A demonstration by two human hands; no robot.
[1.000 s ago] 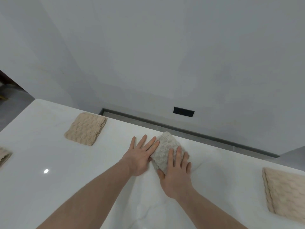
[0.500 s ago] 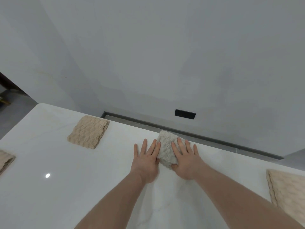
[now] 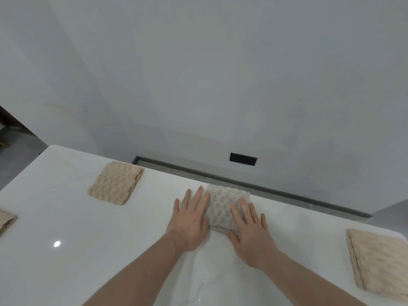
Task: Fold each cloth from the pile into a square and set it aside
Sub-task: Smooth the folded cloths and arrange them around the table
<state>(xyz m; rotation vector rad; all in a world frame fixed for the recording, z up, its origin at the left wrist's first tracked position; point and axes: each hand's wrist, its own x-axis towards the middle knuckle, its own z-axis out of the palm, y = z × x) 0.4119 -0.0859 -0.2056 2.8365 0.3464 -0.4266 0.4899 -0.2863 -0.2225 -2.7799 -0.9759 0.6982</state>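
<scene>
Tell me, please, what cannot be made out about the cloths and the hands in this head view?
- Grey cloth: its right part lies under the right hand; the layers are hidden.
- Left hand: whether its fingers touch the cloth's edge or only the table.
- Left-edge cloth: cut by the frame.
- Right beige cloth: partly cut off.

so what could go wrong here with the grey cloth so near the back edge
1. The grey cloth lies close to the table far edge; a forward push might slide it off.
2. Both hands, left and right, rest flat rather than gripping, so the fold may spring open once they lift.
</scene>
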